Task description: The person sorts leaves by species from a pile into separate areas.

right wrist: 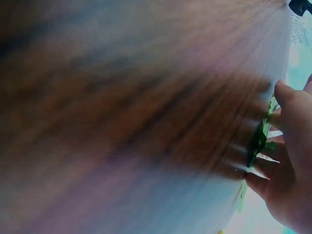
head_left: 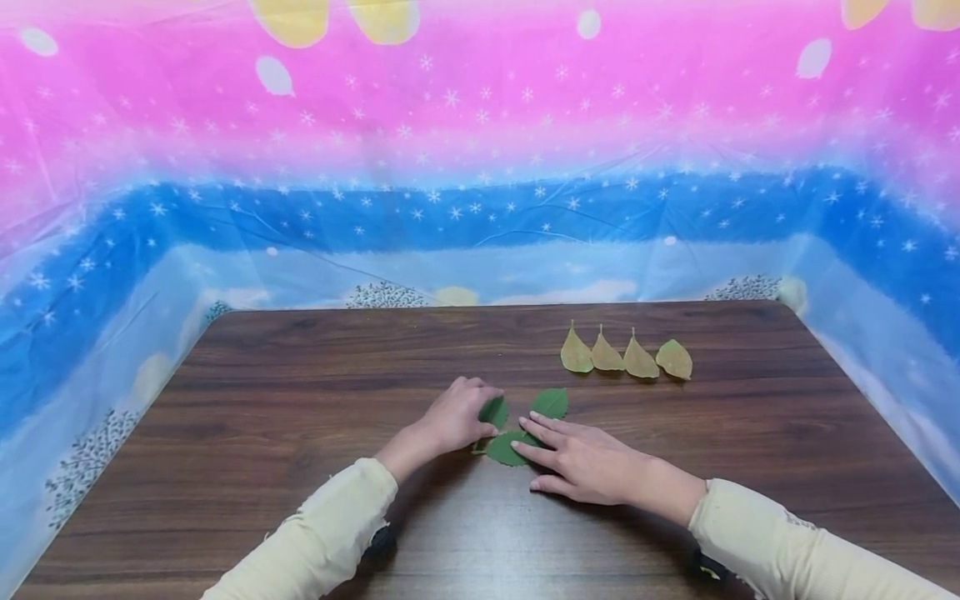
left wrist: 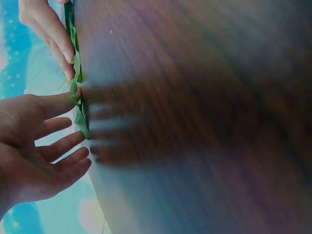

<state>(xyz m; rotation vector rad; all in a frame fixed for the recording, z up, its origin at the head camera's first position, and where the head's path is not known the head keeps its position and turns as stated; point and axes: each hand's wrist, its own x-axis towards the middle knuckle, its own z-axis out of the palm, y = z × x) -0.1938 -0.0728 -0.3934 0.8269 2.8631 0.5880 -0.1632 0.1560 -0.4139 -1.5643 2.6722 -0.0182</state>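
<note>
Bracketing a dark-green oval leaf (head_left: 495, 412), the left hand (head_left: 455, 417) I watch is loosely spread, likely to control it. The right hand (head_left: 581, 457), straight fingers parted, rests on a toothed green leaf (head_left: 507, 448), seemingly steadying it; just beyond lies a third green leaf (head_left: 551, 402) and, farther off, four yellow-brown leaves (head_left: 640, 358).

Table (head_left: 247, 400) — dark brown wood grain, pale shine nr front. Right of ctr, twd far edge: row of four yellowish leaves (head_left: 641, 358), three leftmost w/ stems pointing to far edge. Nr ctr: green leaves (head_left: 551, 403) close tog. — two lying, third at left partly hidden, flat or raised unclear.
</note>
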